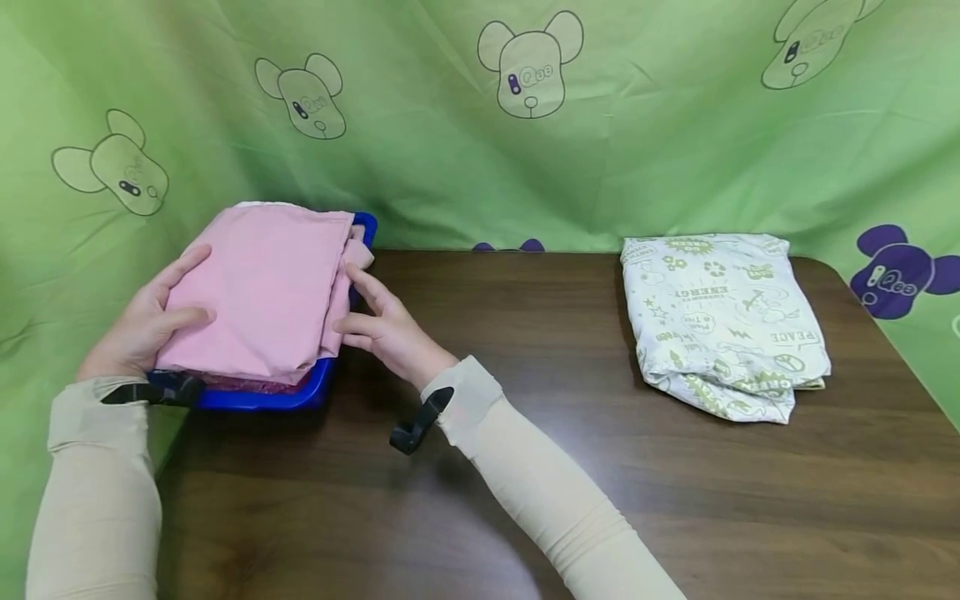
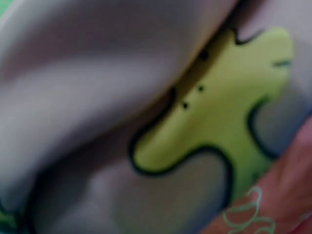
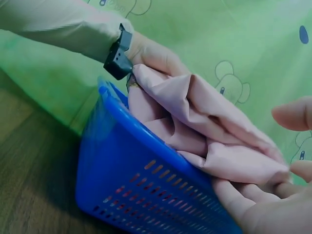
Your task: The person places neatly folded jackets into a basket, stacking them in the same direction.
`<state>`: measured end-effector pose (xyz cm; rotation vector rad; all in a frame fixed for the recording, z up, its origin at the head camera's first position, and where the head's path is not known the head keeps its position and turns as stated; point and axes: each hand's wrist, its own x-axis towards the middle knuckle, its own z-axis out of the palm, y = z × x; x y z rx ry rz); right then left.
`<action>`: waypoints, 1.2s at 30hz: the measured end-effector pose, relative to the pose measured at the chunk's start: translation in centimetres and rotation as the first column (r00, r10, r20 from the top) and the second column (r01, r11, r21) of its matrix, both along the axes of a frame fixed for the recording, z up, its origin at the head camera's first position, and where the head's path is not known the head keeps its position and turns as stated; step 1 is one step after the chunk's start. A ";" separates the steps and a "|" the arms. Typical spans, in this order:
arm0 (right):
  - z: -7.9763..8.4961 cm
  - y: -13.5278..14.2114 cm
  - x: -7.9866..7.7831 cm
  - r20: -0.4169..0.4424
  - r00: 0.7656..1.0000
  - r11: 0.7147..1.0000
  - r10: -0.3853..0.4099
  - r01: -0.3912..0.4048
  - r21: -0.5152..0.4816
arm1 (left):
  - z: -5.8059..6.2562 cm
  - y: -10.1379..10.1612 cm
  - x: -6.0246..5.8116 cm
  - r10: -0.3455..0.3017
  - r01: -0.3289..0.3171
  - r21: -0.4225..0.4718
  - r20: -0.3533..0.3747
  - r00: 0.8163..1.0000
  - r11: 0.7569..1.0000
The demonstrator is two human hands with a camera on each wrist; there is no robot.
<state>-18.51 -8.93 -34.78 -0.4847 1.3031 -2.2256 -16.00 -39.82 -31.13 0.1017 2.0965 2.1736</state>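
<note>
A folded pink cloth (image 1: 255,292) lies on top of a blue plastic basket (image 3: 112,161), covering most of its opening. My left hand (image 1: 153,317) rests along the cloth's left side, thumb and index finger lying over its top. At the right side, my right hand (image 1: 390,329) touches the cloth's edge with its fingers. In the right wrist view the fingers (image 3: 243,197) of that hand tuck under the hanging folds, while its thumb stands apart. A blurred yellow figure (image 2: 219,112) on pale fabric fills the left wrist view.
A folded white cloth with green print (image 1: 720,325) lies at the right on the brown wooden table (image 1: 480,333). Green curtain (image 1: 427,125) with bear heads hangs behind the table and along its left. Reddish fabric (image 1: 255,384) shows inside the basket's front rim.
</note>
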 end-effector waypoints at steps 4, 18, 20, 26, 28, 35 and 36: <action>0.2 -0.1 0.2 -0.034 0.998 0.998 0.054 -0.052 0.047 | -0.3 -0.7 -0.6 0.014 -0.013 -0.120 0.005 1.000 0.993; 0.2 -0.2 2.1 -0.182 0.971 0.963 0.153 -0.106 0.246 | 0.8 0.6 -1.3 0.013 -0.121 -0.713 -0.156 0.988 0.691; 0.0 0.0 2.1 -0.180 0.975 0.970 0.132 -0.090 0.226 | 1.2 1.4 -1.1 0.006 -0.135 -0.722 -0.178 0.984 0.679; -0.4 0.7 2.0 -0.211 0.973 0.980 0.092 -0.051 0.195 | 1.5 4.8 -0.7 -0.002 -0.195 -0.696 -0.271 0.962 0.691; -0.4 1.1 2.0 -0.223 0.972 0.979 0.081 -0.036 0.199 | 1.4 5.9 -0.5 -0.007 -0.208 -0.673 -0.302 0.953 0.709; -0.3 2.4 1.9 -0.245 0.968 0.980 0.056 -0.006 0.200 | 0.5 9.4 0.1 0.034 -0.339 -0.603 -0.458 0.888 0.723; -0.3 2.6 1.9 -0.247 0.968 0.980 0.051 -0.001 0.198 | 0.4 9.8 0.2 0.047 -0.362 -0.589 -0.480 0.876 0.723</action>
